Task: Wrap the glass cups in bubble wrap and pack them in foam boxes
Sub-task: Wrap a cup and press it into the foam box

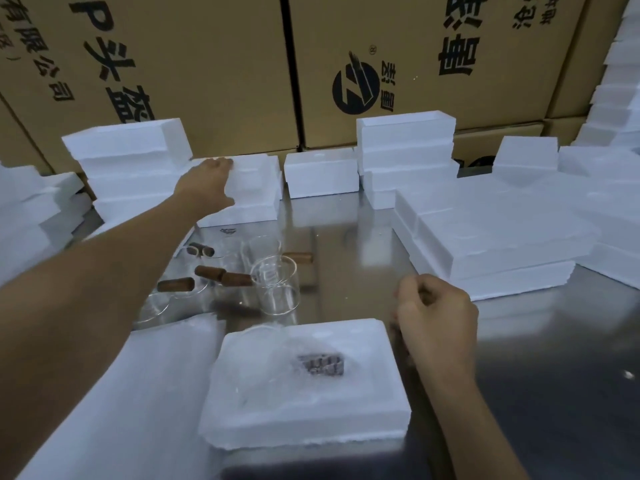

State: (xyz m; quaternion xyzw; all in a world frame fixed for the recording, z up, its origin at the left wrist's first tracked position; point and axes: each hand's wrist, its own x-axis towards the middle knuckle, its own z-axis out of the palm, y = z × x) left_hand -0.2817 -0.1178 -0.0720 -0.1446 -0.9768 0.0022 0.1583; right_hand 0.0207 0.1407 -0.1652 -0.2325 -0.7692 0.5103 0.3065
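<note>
1. Glass cups point(277, 285) with brown wooden handles stand clustered on the shiny metal table point(346, 223), left of centre, between the near foam box and the far stacks.
2. A wrapped cup point(320, 363) lies in the open foam box point(304, 424) at the near edge of the table; through the bubble wrap a dark patch shows.
3. The left hand point(211, 183) reaches far forward and grips the side of a foam piece point(252, 188) on top of a low stack at the back, thumb below and fingers over its top edge.
4. The right hand point(436, 317) hovers just beside the right edge of the near foam box, fingers curled into a loose fist; I cannot tell whether it pinches anything.
5. More white foam stacks point(405, 154) stand along the back and right of the table.
6. Cardboard cartons point(398, 64) with black print form a wall behind.
7. A flat white sheet point(138, 393) lies under the left forearm.
</note>
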